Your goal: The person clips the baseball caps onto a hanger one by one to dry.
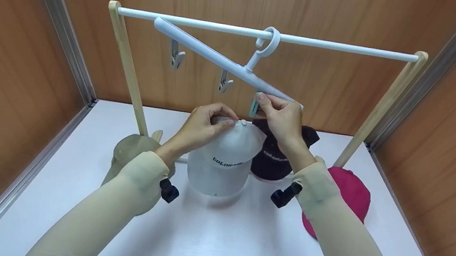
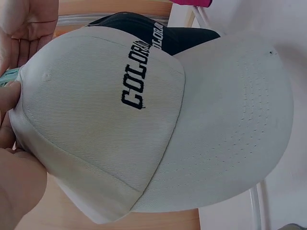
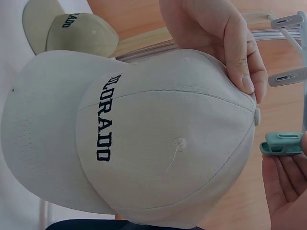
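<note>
A white cap (image 1: 232,145) with dark "COLORADO" lettering hangs brim down from my left hand (image 1: 199,131). In the right wrist view the left thumb and fingers (image 3: 240,72) pinch its crown beside the top button (image 3: 257,117). My right hand (image 1: 282,119) pinches a green clip (image 3: 283,143) at the low end of a pale blue hanger (image 1: 214,56). The clip is just above the crown, apart from it in the right wrist view. The hanger's hook (image 1: 273,43) loops over the rack's white rod (image 1: 205,25), its bar tilted down to the right.
Two grey clips, one further left (image 1: 176,57) and one midway (image 1: 224,84), hang from the hanger. A black cap (image 1: 271,165) stands behind the white one. An olive cap (image 1: 133,151) and a red cap (image 1: 351,193) sit by the wooden posts. Wooden panels enclose the white table (image 1: 206,245).
</note>
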Demonstrator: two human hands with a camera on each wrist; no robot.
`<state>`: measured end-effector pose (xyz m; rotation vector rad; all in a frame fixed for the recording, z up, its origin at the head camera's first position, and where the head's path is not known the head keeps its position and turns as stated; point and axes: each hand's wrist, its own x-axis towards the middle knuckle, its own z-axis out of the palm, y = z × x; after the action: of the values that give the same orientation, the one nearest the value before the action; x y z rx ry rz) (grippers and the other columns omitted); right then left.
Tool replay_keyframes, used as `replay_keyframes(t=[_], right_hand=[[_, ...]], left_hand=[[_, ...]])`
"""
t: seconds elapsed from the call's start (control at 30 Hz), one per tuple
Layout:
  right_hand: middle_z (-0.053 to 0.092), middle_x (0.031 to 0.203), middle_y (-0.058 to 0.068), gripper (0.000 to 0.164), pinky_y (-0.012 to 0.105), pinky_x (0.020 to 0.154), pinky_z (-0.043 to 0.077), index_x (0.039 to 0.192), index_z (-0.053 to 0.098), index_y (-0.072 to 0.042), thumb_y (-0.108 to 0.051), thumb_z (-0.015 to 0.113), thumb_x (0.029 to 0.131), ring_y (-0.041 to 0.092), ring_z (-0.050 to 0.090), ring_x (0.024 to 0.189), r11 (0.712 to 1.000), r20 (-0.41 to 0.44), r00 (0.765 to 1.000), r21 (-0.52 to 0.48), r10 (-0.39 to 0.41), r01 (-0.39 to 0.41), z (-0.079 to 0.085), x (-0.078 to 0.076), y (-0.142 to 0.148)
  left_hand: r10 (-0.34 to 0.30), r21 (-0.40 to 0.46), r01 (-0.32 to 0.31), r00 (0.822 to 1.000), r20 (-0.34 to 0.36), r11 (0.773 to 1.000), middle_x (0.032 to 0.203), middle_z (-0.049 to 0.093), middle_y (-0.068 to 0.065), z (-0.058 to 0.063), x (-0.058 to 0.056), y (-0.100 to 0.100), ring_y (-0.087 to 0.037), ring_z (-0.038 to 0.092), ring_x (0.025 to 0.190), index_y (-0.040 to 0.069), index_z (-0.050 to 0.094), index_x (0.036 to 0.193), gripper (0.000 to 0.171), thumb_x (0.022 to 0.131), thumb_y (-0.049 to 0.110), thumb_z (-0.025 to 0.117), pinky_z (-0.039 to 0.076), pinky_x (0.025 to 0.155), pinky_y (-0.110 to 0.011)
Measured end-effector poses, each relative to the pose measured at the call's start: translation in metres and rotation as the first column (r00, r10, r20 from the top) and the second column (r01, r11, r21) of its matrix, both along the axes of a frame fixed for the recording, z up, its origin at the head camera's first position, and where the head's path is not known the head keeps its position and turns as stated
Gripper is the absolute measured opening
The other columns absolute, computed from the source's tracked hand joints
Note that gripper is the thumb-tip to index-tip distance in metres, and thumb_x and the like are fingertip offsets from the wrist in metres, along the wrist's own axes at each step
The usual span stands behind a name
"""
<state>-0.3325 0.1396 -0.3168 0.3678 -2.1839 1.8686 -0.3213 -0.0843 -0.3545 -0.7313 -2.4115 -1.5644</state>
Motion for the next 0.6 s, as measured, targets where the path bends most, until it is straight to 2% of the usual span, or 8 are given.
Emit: replay_keyframes(t=[0.2, 0.4, 0.6], right_hand=[[0.077, 0.112, 0.012, 0.033, 0.041, 0.090, 0.063, 0.124, 0.079, -0.005, -0.029, 0.072, 0.103, 0.023, 0.078, 0.098, 0.999, 0.006, 0.999, 0.019, -0.050, 0.049, 0.0007, 0.0011, -0.0029], [0.080, 0.110, 0.012, 0.030, 0.035, 0.092, 0.061, 0.121, 0.080, -0.004, -0.027, 0.072, 0.103, 0.022, 0.078, 0.100, 0.993, -0.002, 0.994, 0.044, -0.108, 0.108, 0.0014, 0.0003, -0.0042], [0.079, 0.111, 0.011, 0.030, 0.034, 0.092, 0.061, 0.122, 0.079, -0.005, -0.028, 0.072, 0.103, 0.021, 0.076, 0.101, 0.992, 0.018, 0.993, 0.057, -0.115, 0.114, 0.0022, 0.0008, -0.0035]], left_hand=[[0.007, 0.019, -0.007, 1.000, -0.009, 1.000, 0.113, 0.075, 0.003, 0.0020, -0.0027, 0.0019, -0.014, 0.069, 0.108, 0.013, 0.075, 0.115, 0.012, 0.104, 0.016, 0.071, 0.055, 0.101, -0.036], [-0.032, 0.021, 0.032, 0.999, -0.015, 0.999, 0.111, 0.075, 0.001, 0.0038, -0.0041, 0.0029, -0.014, 0.069, 0.107, 0.011, 0.074, 0.113, 0.010, 0.103, 0.011, 0.071, 0.055, 0.098, -0.035], [-0.064, 0.038, 0.064, 0.998, -0.002, 0.997, 0.113, 0.073, -0.001, 0.0057, -0.0066, 0.0035, -0.015, 0.069, 0.111, 0.009, 0.073, 0.114, 0.011, 0.104, 0.010, 0.069, 0.055, 0.102, -0.035]])
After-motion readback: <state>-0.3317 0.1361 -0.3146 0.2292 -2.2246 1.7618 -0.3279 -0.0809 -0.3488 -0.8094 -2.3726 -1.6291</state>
